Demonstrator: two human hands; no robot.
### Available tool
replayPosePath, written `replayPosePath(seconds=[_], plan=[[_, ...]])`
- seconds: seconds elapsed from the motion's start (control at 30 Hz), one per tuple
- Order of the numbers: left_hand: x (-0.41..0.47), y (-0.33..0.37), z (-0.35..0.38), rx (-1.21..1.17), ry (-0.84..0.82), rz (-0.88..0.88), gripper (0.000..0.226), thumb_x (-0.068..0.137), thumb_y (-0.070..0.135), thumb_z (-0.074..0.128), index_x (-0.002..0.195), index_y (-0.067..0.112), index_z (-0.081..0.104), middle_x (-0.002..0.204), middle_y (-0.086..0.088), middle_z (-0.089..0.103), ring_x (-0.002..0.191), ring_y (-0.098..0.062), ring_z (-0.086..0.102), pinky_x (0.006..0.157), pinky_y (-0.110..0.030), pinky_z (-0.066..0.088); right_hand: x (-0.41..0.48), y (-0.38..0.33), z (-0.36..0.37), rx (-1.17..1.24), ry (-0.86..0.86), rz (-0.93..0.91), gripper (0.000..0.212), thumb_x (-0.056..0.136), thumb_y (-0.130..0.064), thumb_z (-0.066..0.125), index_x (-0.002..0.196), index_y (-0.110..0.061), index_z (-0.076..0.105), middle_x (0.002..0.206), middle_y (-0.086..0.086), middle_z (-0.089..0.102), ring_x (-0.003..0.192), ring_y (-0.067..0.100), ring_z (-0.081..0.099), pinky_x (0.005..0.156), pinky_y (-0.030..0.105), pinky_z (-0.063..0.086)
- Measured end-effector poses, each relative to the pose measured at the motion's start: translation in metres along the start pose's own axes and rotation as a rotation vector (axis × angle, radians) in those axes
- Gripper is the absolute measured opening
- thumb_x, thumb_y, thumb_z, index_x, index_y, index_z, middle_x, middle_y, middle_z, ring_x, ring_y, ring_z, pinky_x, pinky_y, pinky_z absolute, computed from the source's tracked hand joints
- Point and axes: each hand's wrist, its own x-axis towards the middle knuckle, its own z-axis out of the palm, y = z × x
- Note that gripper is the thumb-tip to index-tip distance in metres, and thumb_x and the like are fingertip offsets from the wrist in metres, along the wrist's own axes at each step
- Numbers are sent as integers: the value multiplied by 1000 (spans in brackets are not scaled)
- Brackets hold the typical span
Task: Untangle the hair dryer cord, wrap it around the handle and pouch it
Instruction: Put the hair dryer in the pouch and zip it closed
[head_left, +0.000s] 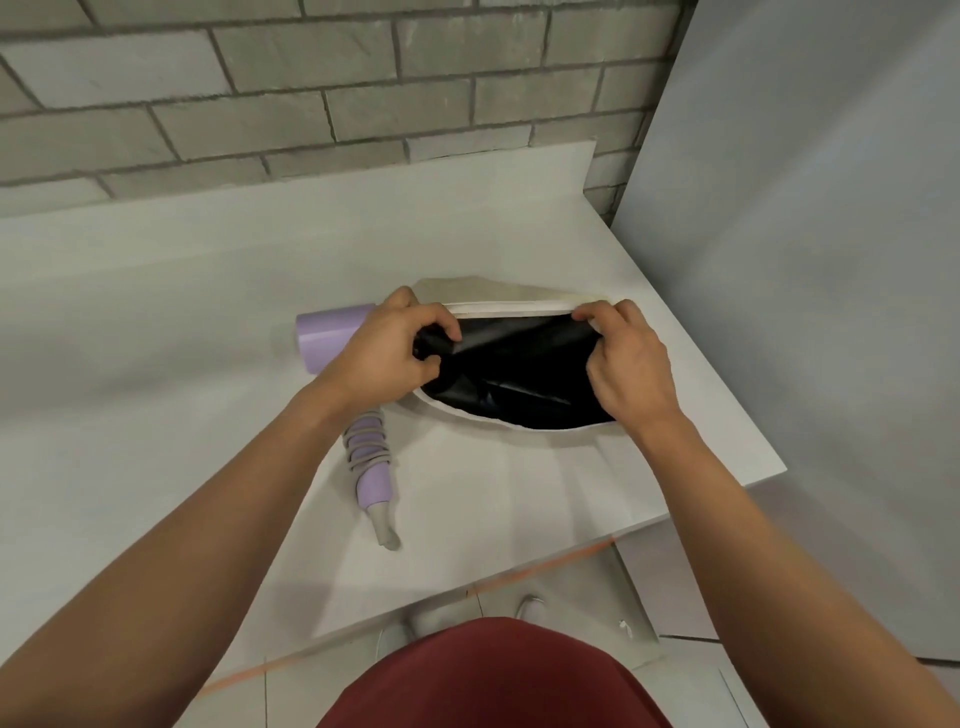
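**Red garment in foreground; both hands on the pouch mouth**

Your red garment fills the lower edge of the view. Your left hand has its fingers curled into the black lining at the left end of the pouch. Your right hand pinches the pale rim at the right end. Between them the pouch mouth gapes open. The lilac hair dryer lies just left of the pouch, partly under your left wrist, outside it. Its handle points toward you, and the grey cord is coiled around it. All of this rests on the white table, which stands against a brick wall.
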Motion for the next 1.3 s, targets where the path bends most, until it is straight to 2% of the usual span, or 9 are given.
replayPosePath(seconds=[0.1,0.17,0.33,0.5,0.8,0.97,1.1,1.2,1.3], plan=[[-1,-3,3,169,-44,59,61,77,1,74,133,24,64,118,0,39,88,-16,51,80,-13,40,4,0,-3,-18,20,-45,40,94,-27,55,135,-22,54,124,2,48,90,25,60,74,37,51],[-1,-5,4,230,-7,54,68,78,4,77,142,20,58,128,-5,40,90,-21,56,83,-22,46,6,4,-5,-109,-53,-148,60,87,-35,73,139,-23,47,127,1,41,90,23,58,67,35,49],[0,-5,4,279,130,69,45,82,13,82,120,13,59,110,4,41,76,-24,56,72,-36,52,11,19,-11,-241,-37,-292,61,79,9,70,134,-15,55,132,10,43,84,28,53,56,36,47],[3,-4,-1,340,157,105,41,82,11,84,110,9,54,111,-6,46,68,-32,55,61,-46,54,25,20,-29,-249,50,-443,32,89,6,70,117,-7,77,118,15,69,98,44,60,79,44,57],[11,-1,-17,477,319,242,18,102,18,60,109,7,73,123,-13,59,106,-33,60,61,-46,57,35,10,-45,-83,-53,-128,59,88,11,45,134,-16,68,135,5,67,117,36,58,98,49,51],[16,-3,-22,309,246,328,15,101,10,55,114,13,63,111,1,58,100,-18,52,83,-38,51,28,8,-38,-75,113,-262,50,81,17,47,120,-12,54,122,13,57,85,42,58,66,44,47],[14,-5,-38,261,64,470,27,97,-4,55,110,17,65,127,1,55,93,-16,61,78,-31,52,27,20,-38,-180,80,-441,40,71,22,50,98,-6,57,109,17,60,74,41,56,58,42,47],[15,-7,-43,393,-49,466,34,94,-6,59,112,16,77,133,-3,65,101,-23,69,85,-42,57,30,20,-37,-215,87,-458,19,90,1,64,108,-5,67,112,15,60,78,37,60,70,43,51],[19,-10,-44,389,-66,386,39,97,11,64,136,15,67,141,0,62,123,-19,62,104,-31,48,37,19,-35,-337,-73,-400,70,79,-39,85,137,-16,53,136,8,49,106,32,61,88,45,46]])
